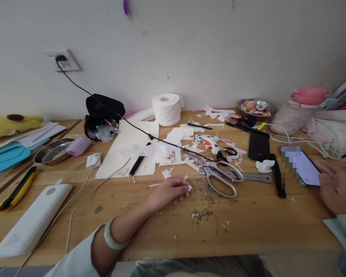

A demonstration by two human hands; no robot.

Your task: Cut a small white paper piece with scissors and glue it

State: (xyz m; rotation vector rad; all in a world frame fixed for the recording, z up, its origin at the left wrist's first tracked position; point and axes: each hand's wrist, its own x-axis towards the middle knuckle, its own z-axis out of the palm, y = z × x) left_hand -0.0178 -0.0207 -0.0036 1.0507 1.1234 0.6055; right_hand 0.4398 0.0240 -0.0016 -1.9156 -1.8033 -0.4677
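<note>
My left hand (173, 192) rests low over the table, thumb and fingers pinched on a small white paper scrap (189, 188). My right hand (337, 188) is at the right edge, somewhat blurred, beside the lit phone (308, 169); its fingertips meet or overlap the phone's near right edge, and I cannot tell whether they grip it. Large grey-handled scissors (222, 181) lie to the right of my left hand, on top of a metal ruler (256, 177). Behind them are a white glue gun (210, 143) and many torn paper bits (167, 174).
A toilet roll (166, 109) stands by the wall, with cream paper (115, 157) before it. A black cable (135, 126) crosses from the socket (65, 60). At left are a power bank (31, 221) and a yellow cutter (17, 190); at right, a dark phone (258, 146) and a pink-lidded bottle (291, 115).
</note>
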